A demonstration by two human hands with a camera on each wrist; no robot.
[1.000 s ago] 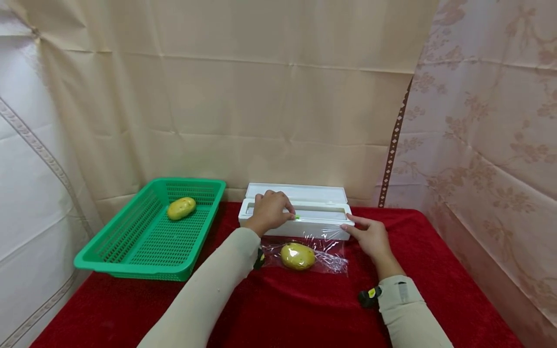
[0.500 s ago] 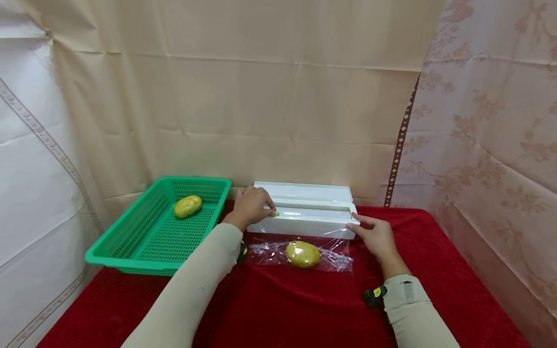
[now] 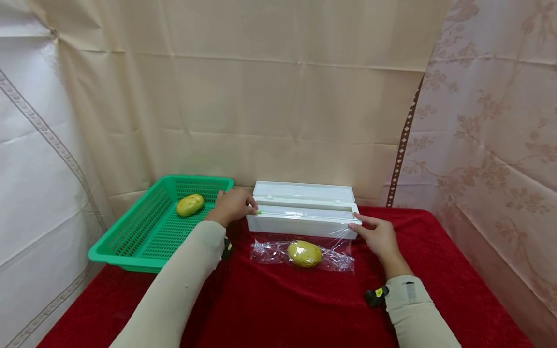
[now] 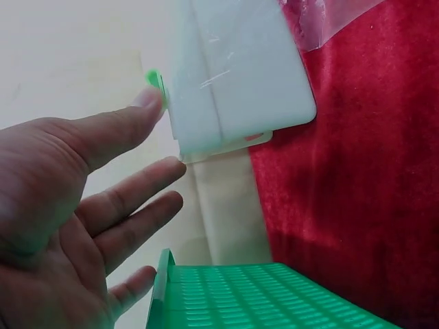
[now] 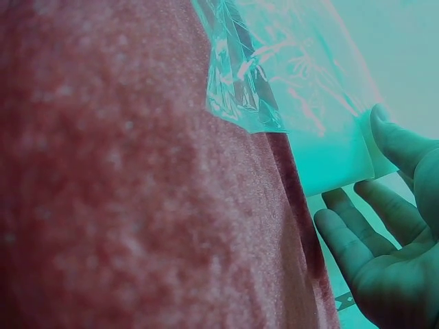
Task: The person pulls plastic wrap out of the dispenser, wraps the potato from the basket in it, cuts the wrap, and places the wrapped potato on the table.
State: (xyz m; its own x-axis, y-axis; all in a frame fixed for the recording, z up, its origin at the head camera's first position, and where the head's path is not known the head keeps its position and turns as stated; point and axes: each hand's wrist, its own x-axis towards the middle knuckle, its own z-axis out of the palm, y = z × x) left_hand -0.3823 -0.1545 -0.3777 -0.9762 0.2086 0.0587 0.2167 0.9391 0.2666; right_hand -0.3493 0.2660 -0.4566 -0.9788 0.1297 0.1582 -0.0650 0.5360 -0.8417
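Observation:
A white cling film box (image 3: pixel 300 227) stands on the red cloth with its lid (image 3: pixel 304 192) raised at the back. At its left end, my left hand (image 3: pixel 235 205) has the thumb on a small green slide cutter (image 3: pixel 259 212); in the left wrist view the thumb meets the green tab (image 4: pixel 155 83) and the other fingers spread below. My right hand (image 3: pixel 377 237) holds the box's right end between thumb and fingers. In front lies a yellow potato (image 3: pixel 304 253) under clear cling film (image 3: pixel 337 261), which stretches up to the box's right front.
To the left, a green plastic basket (image 3: pixel 126 263) contains another yellow potato (image 3: pixel 190 205). It stands close to my left forearm. Beige curtain (image 3: pixel 278 96) hangs behind the table, and patterned fabric (image 3: pixel 491 169) hangs at the right. Red velvet cloth (image 3: pixel 278 309) covers the table.
My left hand has slid leftward with the green slide cutter, from about mid-box to the left end. My right hand keeps its hold on the right end. The view has shifted slightly.

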